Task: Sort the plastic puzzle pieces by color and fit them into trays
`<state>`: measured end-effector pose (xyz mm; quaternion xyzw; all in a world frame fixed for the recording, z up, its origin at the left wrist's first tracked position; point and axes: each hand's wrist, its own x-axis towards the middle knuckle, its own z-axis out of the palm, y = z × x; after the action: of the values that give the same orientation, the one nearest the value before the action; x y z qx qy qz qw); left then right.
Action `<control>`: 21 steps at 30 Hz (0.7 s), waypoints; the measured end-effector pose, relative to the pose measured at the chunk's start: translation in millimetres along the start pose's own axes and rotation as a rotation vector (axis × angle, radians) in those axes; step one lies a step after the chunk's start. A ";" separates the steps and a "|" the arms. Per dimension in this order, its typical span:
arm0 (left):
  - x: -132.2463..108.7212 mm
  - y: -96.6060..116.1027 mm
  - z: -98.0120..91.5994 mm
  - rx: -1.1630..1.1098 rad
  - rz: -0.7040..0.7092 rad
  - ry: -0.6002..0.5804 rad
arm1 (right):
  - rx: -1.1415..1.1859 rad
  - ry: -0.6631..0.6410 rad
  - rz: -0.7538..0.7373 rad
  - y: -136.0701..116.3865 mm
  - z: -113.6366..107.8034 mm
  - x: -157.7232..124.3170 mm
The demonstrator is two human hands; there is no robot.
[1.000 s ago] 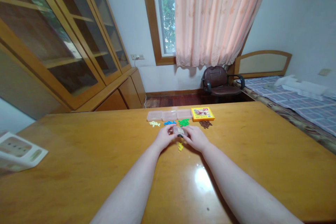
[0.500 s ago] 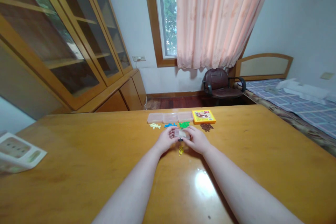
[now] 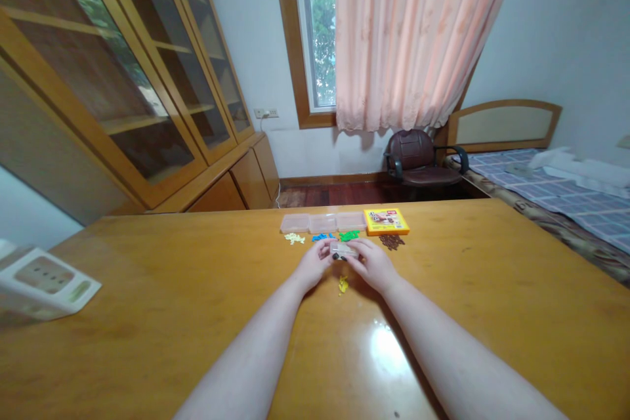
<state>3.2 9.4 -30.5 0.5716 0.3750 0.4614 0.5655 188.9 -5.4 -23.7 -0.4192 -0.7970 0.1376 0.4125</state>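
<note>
My left hand (image 3: 315, 264) and my right hand (image 3: 372, 264) grip a small clear plastic box (image 3: 344, 249) from either side, just above the table. Two small dark spots show at its near edge by my thumbs; whether they are pieces or nails I cannot make out. On the table nearer to me lies a little heap of yellow pieces (image 3: 343, 285). Beyond my hands sit heaps of cream pieces (image 3: 294, 238), blue pieces (image 3: 323, 237), green pieces (image 3: 349, 236) and brown pieces (image 3: 392, 242).
Three clear plastic trays (image 3: 322, 223) stand in a row behind the heaps, beside a yellow printed box (image 3: 386, 221). A white container (image 3: 54, 282) is at the left of the wooden table (image 3: 197, 315). Past the far edge stands a brown armchair (image 3: 418, 157).
The clear box has tipped a little between my hands, and the dark spots by my thumbs now show apart. My view has shifted slightly; the heaps stay in place.
</note>
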 end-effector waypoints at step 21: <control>-5.2 10.8 6.0 0.048 -0.022 -0.037 | -0.133 -0.018 -0.061 -4.3 -2.0 -2.5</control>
<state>6.4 1.8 -20.0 0.5893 0.3817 0.4352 0.5635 188.9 -10.3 -21.4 -0.4202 -0.8204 0.0754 0.3805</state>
